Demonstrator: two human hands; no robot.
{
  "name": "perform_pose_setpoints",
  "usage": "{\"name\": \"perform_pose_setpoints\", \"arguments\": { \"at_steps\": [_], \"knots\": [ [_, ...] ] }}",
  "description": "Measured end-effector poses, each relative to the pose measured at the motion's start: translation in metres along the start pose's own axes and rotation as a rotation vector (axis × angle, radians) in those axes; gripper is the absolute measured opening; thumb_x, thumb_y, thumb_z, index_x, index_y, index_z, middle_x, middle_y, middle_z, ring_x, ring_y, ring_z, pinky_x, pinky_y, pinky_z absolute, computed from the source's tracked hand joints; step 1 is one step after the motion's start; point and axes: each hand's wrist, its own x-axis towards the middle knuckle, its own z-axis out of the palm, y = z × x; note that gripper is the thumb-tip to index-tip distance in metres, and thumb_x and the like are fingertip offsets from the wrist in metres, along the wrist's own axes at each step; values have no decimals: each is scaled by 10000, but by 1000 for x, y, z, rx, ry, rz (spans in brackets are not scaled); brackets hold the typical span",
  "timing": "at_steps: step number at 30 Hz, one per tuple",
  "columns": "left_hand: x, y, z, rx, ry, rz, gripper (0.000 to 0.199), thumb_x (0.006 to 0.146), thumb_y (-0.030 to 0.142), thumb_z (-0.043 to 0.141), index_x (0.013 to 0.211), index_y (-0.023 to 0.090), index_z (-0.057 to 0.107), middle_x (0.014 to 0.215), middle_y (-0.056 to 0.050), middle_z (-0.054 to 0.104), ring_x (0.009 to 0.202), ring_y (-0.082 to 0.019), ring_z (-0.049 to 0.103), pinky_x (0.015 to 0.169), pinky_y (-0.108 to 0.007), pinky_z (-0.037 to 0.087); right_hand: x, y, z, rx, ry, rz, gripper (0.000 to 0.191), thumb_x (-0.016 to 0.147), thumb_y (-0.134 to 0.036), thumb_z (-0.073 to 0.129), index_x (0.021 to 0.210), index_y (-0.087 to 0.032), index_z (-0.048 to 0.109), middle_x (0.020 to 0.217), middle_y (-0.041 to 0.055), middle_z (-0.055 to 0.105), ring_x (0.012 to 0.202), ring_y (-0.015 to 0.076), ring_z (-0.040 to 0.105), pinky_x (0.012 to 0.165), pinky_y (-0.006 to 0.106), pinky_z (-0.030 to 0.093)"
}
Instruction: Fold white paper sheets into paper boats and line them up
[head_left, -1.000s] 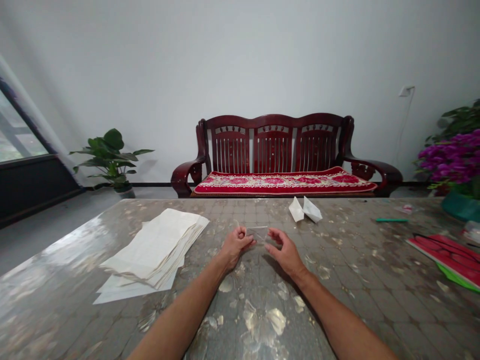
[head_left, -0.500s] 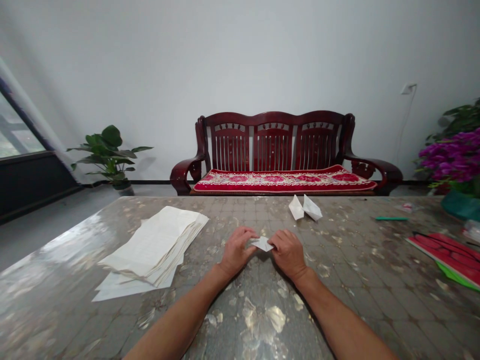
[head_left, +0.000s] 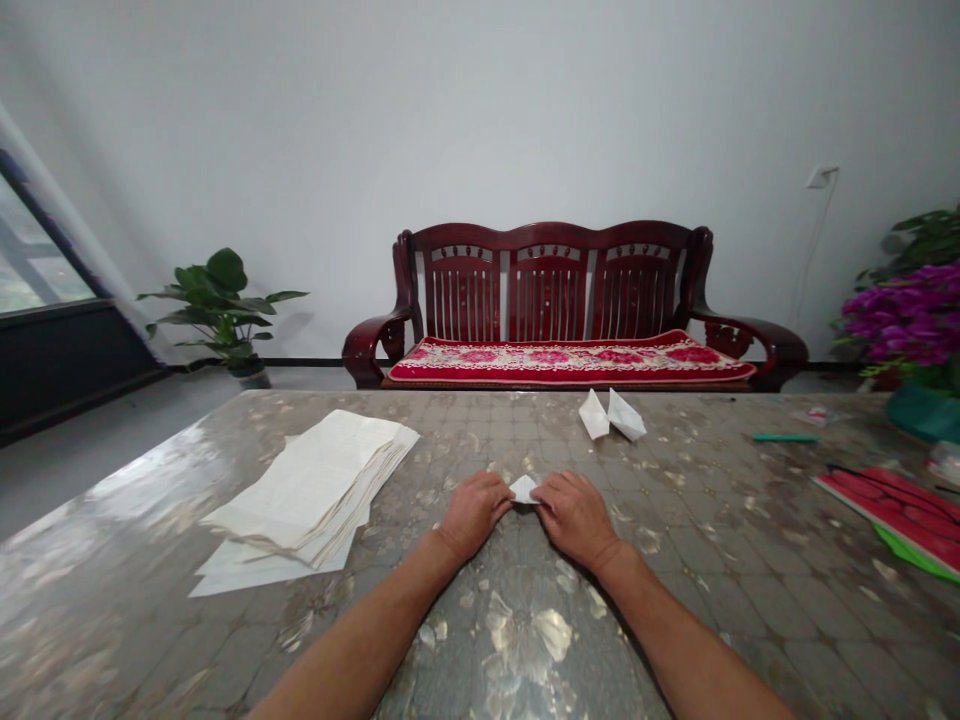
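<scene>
A small folded white paper [head_left: 524,489] is held between both hands, low over the patterned table [head_left: 540,590]. The fingers of my left hand [head_left: 474,512] pinch its left corner. On the other side, my right hand [head_left: 576,515] grips the right corner with thumb and fingers. The paper's middle rises to a point between them. Two folded paper shapes [head_left: 594,415] [head_left: 625,416] stand close together beyond my right hand. To the left lies a stack of white paper sheets [head_left: 307,485], its edges uneven.
At the right are a green pen [head_left: 784,437], a red book [head_left: 892,510] with glasses on it, and purple flowers [head_left: 900,315] in a teal pot. A wooden bench [head_left: 547,290] stands behind the table, a potted plant [head_left: 225,300] at left.
My left hand's fingers have closed in on the paper's left corner. The folded paper now shows a raised peak instead of a flatter, wider shape.
</scene>
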Motion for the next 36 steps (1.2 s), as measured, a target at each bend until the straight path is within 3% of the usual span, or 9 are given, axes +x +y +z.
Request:
{"name": "perform_pose_setpoints", "arguments": {
  "at_steps": [10,20,36],
  "knots": [
    [11,-3,-4,-139,17,-263,210,898,321,575,783,194,697,839,-21,666,856,-177,601,787,-267,421,8,4,4,131,-51,254,238,970,-279,473,864,-213,675,921,34,662,924,183,549,820,265,361],
    [12,5,-5,-5,-24,-292,220,919,326,514,811,190,648,925,-49,626,940,-196,575,814,-281,410,14,-2,6,13,-76,338,176,930,-237,500,828,-200,638,903,38,683,865,186,555,738,282,322],
    [15,6,-2,84,-12,-260,191,903,266,522,785,174,640,936,-69,601,913,-197,576,811,-289,424,18,-6,4,-21,-107,388,149,915,-222,498,820,-199,611,902,49,692,837,186,580,676,294,289]
  ]
}}
